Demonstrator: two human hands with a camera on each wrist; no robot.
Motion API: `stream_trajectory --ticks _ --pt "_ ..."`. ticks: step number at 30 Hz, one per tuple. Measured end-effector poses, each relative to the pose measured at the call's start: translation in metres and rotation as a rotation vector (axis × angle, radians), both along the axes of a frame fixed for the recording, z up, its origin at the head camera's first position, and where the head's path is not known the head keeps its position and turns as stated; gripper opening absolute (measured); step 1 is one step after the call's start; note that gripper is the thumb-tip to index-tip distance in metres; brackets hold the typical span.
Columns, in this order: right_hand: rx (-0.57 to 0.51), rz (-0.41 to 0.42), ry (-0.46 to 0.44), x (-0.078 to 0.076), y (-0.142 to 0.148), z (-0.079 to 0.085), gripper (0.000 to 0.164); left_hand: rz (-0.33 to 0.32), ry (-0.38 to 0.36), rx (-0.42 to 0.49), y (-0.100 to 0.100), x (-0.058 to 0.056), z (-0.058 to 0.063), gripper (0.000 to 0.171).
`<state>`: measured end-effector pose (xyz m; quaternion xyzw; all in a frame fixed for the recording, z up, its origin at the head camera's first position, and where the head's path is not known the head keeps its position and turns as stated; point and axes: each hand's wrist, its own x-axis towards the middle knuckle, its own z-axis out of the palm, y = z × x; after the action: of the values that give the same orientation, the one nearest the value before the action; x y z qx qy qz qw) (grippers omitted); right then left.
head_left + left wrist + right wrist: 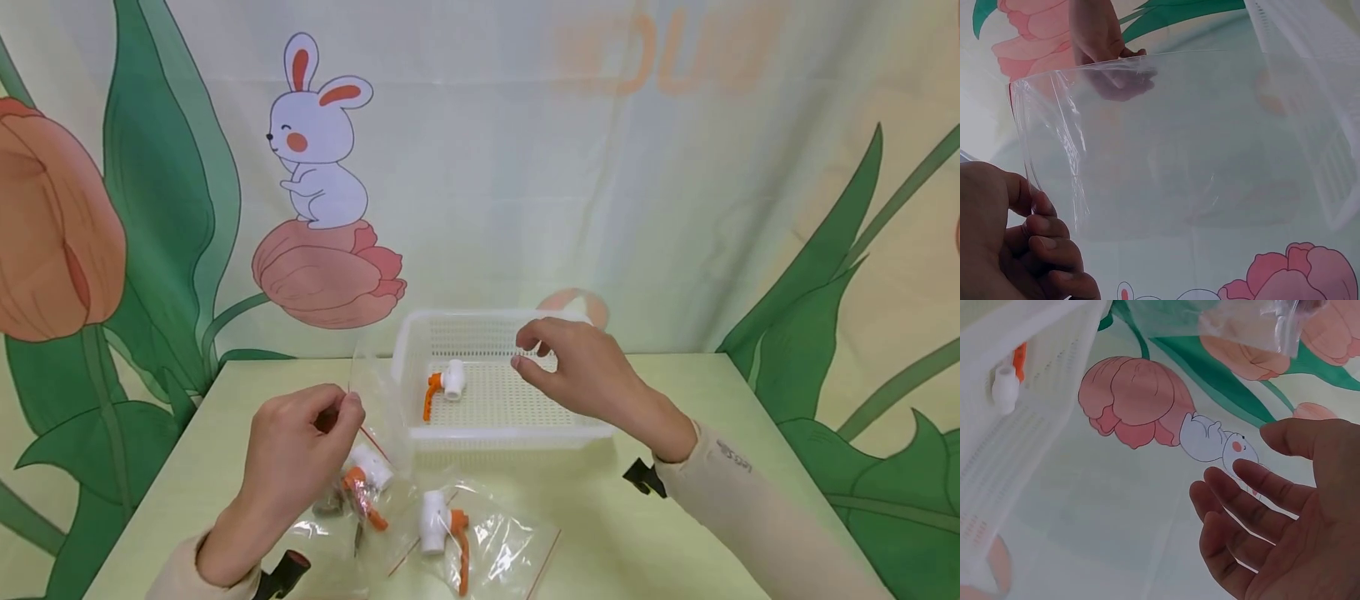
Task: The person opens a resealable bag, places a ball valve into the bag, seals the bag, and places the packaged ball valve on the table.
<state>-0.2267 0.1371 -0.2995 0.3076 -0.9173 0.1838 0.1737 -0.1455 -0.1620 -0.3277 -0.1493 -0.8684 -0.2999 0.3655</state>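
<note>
My left hand (300, 450) pinches a clear plastic zip bag (1147, 150) by its edge, near the red strip. The bag hangs beside the basket, and no object shows inside it in the left wrist view. My right hand (581, 367) is held over the right part of the white basket (510, 433), fingers loosely bent and nothing between them. Inside the basket, toward the left, lies a white plastic ball valve (453, 380) with an orange lever handle, also partly seen in the right wrist view.
Two more ball valves are in clear bags on the pale green table (660, 533): one bagged valve (433, 521) in front of the basket, another bagged valve (372, 467) beside my left hand. A printed curtain (480, 167) hangs behind the table.
</note>
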Motion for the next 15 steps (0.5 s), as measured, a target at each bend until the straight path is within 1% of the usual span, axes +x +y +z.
stream_trajectory --ticks 5,7,10,15 --pt "0.116 -0.023 -0.031 -0.023 -0.011 0.01 0.02 0.018 0.022 -0.013 -0.008 0.003 0.001 0.036" --pt "0.171 -0.041 -0.064 -0.033 -0.016 0.013 0.022 0.023 0.031 -0.015 -0.012 0.004 0.001 0.036" --pt "0.246 -0.079 -0.145 -0.049 -0.025 0.015 0.025 0.031 0.034 -0.019 -0.016 0.005 0.0 0.036" --pt "0.356 -0.122 -0.277 -0.077 -0.038 0.011 0.032 0.048 0.034 -0.026 -0.021 0.005 -0.001 0.036"
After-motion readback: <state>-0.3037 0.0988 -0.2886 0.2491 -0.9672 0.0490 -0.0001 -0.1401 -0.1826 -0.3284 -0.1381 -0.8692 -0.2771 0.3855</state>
